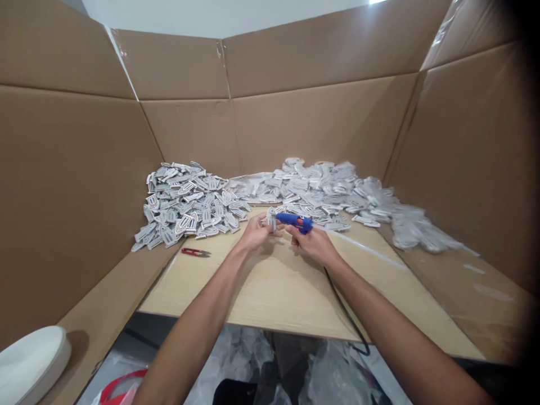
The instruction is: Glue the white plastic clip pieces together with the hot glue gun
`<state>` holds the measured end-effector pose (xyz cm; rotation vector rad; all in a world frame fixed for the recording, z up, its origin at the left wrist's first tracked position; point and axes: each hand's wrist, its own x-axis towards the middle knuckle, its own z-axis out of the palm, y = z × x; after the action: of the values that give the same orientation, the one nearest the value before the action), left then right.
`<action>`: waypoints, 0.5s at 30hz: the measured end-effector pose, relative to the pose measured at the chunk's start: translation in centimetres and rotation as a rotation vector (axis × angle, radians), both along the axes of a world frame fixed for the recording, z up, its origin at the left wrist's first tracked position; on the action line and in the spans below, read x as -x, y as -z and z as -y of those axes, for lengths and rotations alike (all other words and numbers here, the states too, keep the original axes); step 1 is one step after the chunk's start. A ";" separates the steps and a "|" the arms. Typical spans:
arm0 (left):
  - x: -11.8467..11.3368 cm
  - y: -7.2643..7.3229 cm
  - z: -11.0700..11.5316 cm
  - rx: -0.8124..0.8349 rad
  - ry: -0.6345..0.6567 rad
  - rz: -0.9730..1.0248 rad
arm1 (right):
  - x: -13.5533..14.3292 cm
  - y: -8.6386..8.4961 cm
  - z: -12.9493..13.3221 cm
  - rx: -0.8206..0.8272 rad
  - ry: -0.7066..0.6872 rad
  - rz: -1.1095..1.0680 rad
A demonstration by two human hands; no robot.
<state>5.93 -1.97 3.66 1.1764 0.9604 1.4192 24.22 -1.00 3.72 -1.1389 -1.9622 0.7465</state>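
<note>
Glue gun (294, 221) in closed right grip (314, 243)

The gun (291, 221) is smooth, faintly glossy plastic; the board (261, 292), smooth pale wood; near its left edge, snips (196, 252) with metal blades; at its far left corner, matt pieces (185, 202); beyond, matt cardboard walls (316, 124)

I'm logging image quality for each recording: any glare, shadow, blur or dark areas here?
Head view: bright glare at the top edge, shine on the upper-right tape; head view: blackness along the right edge; head view: soft shadow right of the white round dish; head view: right-hand pile looks smeared, blue glue gun readable.
</note>
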 end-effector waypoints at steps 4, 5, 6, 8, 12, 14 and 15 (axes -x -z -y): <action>0.0 0.1 -0.1 -0.014 -0.014 -0.014 | 0.0 0.0 0.1 0.006 0.009 0.041; 0.1 0.2 -0.1 -0.016 -0.018 -0.019 | 0.0 0.0 0.1 0.005 0.012 0.035; 0.1 0.2 -0.2 -0.018 -0.025 -0.027 | 0.0 0.0 0.1 -0.002 0.005 0.024; 0.2 0.3 -0.2 -0.035 -0.060 -0.061 | 0.1 0.1 0.1 -0.053 -0.049 0.013; 0.4 0.8 -0.7 -0.083 -0.115 -0.157 | 0.4 0.2 0.3 -0.331 -0.077 0.223; 0.6 1.1 -1.0 -0.034 -0.123 -0.136 | 0.6 0.4 0.5 -0.455 0.081 0.365; 0.7 1.2 -1.1 0.008 -0.135 -0.111 | 0.6 0.4 0.5 -0.494 0.167 0.399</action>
<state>5.21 -0.89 2.48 1.2136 1.1399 1.4665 23.58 -1.52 3.28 -1.1774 -2.1698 -0.0718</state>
